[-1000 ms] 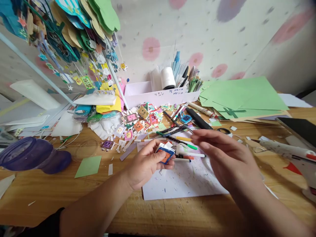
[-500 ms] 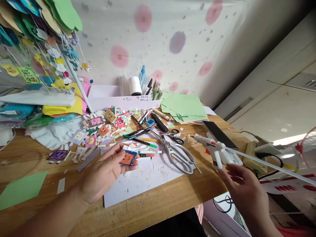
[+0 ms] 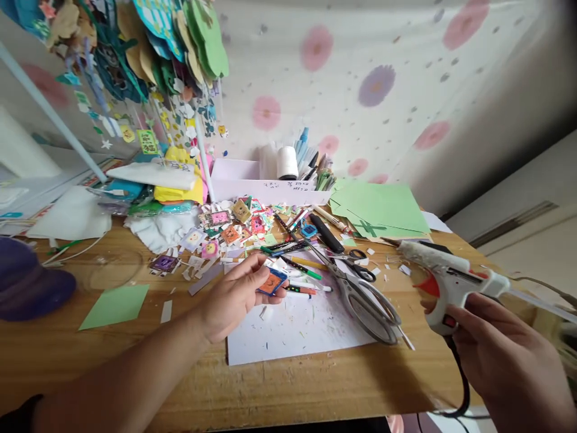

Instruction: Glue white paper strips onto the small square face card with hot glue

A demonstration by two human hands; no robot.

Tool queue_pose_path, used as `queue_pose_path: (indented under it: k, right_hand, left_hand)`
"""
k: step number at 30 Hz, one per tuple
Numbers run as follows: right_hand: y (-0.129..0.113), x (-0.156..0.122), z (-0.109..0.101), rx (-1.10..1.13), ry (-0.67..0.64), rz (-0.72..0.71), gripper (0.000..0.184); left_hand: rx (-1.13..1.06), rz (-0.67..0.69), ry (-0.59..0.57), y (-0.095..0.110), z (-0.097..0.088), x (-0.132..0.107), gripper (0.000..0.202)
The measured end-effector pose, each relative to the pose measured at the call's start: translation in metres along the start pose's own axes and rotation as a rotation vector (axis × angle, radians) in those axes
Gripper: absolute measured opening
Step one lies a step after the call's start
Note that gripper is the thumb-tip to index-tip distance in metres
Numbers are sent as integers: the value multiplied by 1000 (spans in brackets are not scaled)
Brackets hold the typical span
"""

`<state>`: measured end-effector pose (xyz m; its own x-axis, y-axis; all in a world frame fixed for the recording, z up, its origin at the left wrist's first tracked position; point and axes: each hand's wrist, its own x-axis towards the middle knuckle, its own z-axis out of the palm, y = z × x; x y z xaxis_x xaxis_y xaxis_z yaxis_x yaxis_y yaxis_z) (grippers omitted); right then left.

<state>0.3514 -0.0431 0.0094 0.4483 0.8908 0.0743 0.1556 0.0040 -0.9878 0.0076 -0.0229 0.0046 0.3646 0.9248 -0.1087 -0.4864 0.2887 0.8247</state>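
Between the thumb and fingers of my left hand (image 3: pixel 234 294) is a small square paper cutout (image 3: pixel 271 281), orange with a blue border and a drawn face, with white paper at its top edge. My right hand (image 3: pixel 505 349) is closed round the handle of a white glue gun (image 3: pixel 444 270) with a red trigger, its nozzle pointing left over the table. A clear glue stick (image 3: pixel 541 304) juts from its back end, and a black cord hangs below. Under my left hand lies a white sheet of paper (image 3: pixel 288 340) flecked with scraps.
Large scissors (image 3: pixel 367 307) and smaller black-handled scissors (image 3: pixel 360 264) lie mid-table among several markers (image 3: pixel 311 269). Behind are finished-looking paper figures (image 3: pixel 219 218), green paper sheets (image 3: pixel 383 207) and a white box (image 3: pixel 279 191). Paper hangings (image 3: pixel 202 42) dangle at the upper left; a purple object (image 3: pixel 33 282) stands below.
My right hand has taken hold of the glue gun and lifted it off the table. The view has turned left. My left hand still holds the orange cutout.
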Motion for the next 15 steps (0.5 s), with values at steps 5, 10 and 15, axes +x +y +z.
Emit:
queue_pose_path:
  k: [5, 10, 15]
  right_hand:
    - [-30, -12, 61, 231, -480, 276, 28]
    - [-36, -4, 104, 110, -844, 48, 31]
    - [-28, 7, 113, -124, -977, -133, 30]
  left_hand:
    - [93, 43, 6, 1, -4, 2, 16]
    - [197, 80, 37, 2, -10, 5, 20]
    - [280, 114, 48, 6, -14, 7, 23]
